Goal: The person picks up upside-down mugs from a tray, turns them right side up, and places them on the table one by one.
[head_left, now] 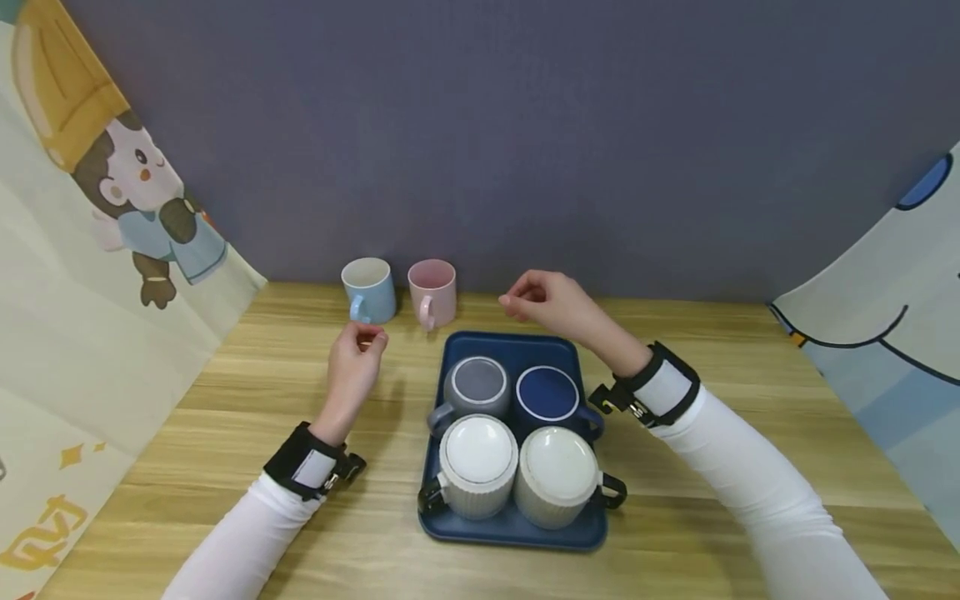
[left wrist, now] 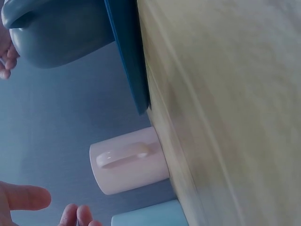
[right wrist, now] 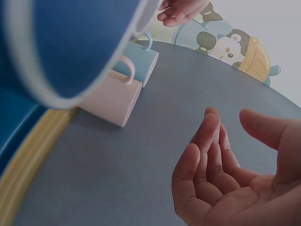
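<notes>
My left hand (head_left: 356,364) hovers just in front of a light blue mug (head_left: 372,292), its fingers loosely bent with a gap to the thumb and nothing held. Beside that mug stands a pink mug (head_left: 433,293), also upright, its handle towards me. Above the far edge of a dark blue tray (head_left: 517,533) my right hand (head_left: 551,304) is raised; the right wrist view shows its fingers loosely curled, thumb apart, palm bare. On the tray, bottoms up, are a grey mug (head_left: 478,383), a navy mug (head_left: 547,394) and two whitish ribbed mugs (head_left: 480,467) with black handles.
A grey-blue wall panel (head_left: 525,150) rises right behind the two upright mugs. Printed curtains (head_left: 82,333) border the wooden table (head_left: 712,500) on both sides. Handles of the tray's mugs jut out past its left and right rims.
</notes>
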A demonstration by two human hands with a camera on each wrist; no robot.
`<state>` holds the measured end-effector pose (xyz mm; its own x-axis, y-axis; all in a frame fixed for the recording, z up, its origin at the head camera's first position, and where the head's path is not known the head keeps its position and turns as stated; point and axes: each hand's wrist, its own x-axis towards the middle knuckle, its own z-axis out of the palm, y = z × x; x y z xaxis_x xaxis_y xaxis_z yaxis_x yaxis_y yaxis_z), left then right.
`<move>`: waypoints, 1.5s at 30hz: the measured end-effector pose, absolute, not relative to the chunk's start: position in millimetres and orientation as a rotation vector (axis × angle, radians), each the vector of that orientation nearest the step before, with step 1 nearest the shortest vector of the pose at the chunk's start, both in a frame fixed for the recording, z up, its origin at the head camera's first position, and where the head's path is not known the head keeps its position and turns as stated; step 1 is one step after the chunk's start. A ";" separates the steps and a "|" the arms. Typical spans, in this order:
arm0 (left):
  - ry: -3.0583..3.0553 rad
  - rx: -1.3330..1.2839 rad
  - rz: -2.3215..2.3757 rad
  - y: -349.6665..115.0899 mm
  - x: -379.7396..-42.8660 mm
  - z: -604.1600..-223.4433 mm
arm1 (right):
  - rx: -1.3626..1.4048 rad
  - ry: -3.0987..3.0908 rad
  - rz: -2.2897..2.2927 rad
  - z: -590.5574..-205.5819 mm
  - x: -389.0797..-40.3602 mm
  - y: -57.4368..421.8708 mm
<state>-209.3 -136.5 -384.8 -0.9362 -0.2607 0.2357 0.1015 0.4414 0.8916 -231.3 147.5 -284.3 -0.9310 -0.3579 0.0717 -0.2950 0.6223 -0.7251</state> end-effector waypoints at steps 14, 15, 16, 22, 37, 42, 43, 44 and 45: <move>-2.369 0.118 -1.499 -131.9 -212.8 -386.8 | -0.557 2.806 -1.253 -317.1 -209.7 185.8; -2.370 0.115 -1.497 -131.6 -213.0 -386.6 | -0.549 2.808 -1.253 -319.0 -208.5 187.7; -2.371 0.115 -1.495 -131.2 -213.4 -386.4 | -0.540 2.811 -1.248 -320.6 -207.1 189.7; -2.374 0.123 -1.482 -130.0 -215.7 -387.5 | -0.498 2.819 -1.228 -329.1 -198.8 200.1; -2.364 0.140 -1.473 -129.1 -221.7 -389.3 | -0.450 2.776 -1.278 -355.3 -181.4 222.1; -2.357 0.150 -1.478 -127.7 -222.3 -389.0 | -0.473 2.752 -1.288 -364.3 -173.0 227.7; -2.357 0.149 -1.481 -127.7 -222.6 -389.1 | -0.477 2.750 -1.287 -365.7 -171.3 228.7; -2.358 0.148 -1.483 -127.6 -222.9 -389.0 | -0.483 2.750 -1.287 -366.7 -169.5 229.6; -2.358 0.147 -1.486 -127.6 -223.1 -388.8 | -0.492 2.748 -1.285 -367.5 -167.7 230.4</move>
